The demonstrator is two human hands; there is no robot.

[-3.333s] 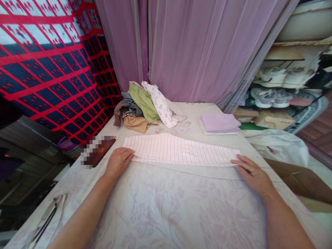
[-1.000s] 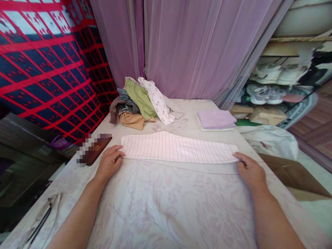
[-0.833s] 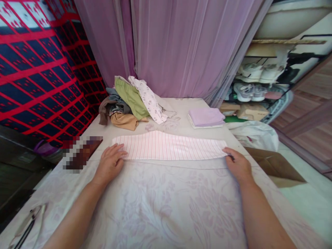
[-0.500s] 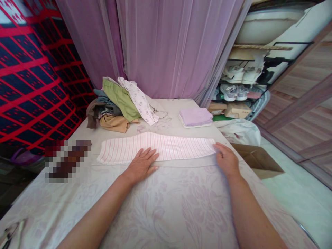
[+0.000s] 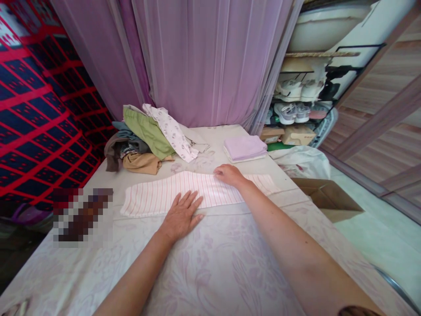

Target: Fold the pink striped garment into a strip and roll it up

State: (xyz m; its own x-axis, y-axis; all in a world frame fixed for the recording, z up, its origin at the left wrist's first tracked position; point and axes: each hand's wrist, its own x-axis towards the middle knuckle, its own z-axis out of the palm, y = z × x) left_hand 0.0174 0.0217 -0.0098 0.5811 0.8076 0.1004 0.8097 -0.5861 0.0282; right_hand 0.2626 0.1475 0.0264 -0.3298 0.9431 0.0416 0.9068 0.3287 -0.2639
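Pink-and-white striped trousers (image 5: 158, 195), folded lengthwise into a long strip, lie flat across the bed. My left hand (image 5: 184, 215) rests open on their lower edge, fingers spread and palm down. At the upper edge, around the middle of the strip, my right hand (image 5: 228, 174) has its fingers curled and pinched on the fabric. My right forearm crosses over the trousers and hides part of their right half. The narrow end lies to the right of that arm.
A heap of loose clothes (image 5: 144, 136) sits at the back left, green, tan and floral pieces among them. A folded lilac garment (image 5: 246, 147) lies at the back right. Beyond the bed's right edge are a cardboard box (image 5: 325, 197) and a shoe rack (image 5: 296, 92).
My right hand has moved left from the narrow end of the trousers to the middle of their upper edge. My left hand stays on the lower edge. The view has shifted slightly.
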